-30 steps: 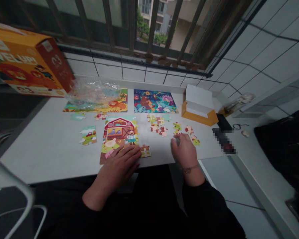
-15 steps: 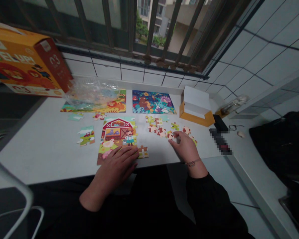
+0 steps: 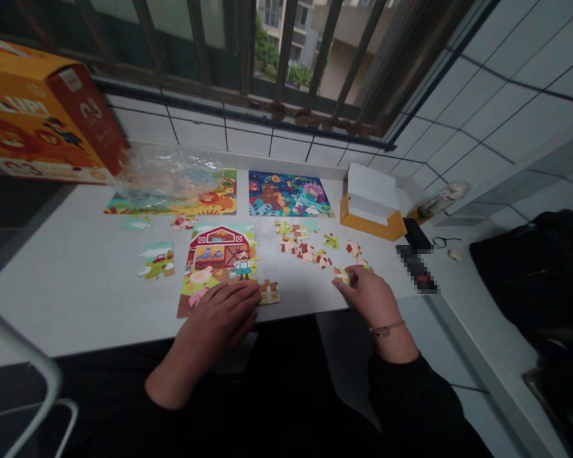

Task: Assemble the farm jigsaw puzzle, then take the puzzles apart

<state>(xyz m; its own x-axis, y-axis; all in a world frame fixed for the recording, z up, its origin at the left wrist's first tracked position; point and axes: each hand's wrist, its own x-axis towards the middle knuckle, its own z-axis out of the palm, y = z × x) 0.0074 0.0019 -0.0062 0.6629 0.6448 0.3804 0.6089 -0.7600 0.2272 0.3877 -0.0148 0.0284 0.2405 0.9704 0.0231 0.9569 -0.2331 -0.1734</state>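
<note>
Pinching a puzzle piece (image 3: 342,277) is the right hand (image 3: 373,299). The left hand (image 3: 222,312), fingers together, lies flat on the barn puzzle (image 3: 219,254).

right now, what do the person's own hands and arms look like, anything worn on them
The left hand and right hand are ungloved. Long black sleeves stop short of both wrists. A thin bracelet circles the right wrist; its finer detail is too small to read.

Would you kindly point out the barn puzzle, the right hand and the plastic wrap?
Barn puzzle (image 3: 217,259): head view, on the printed barn.
Right hand (image 3: 373,296): head view, on the back of the hand.
Plastic wrap (image 3: 169,175): head view, on its crumpled middle.
</note>
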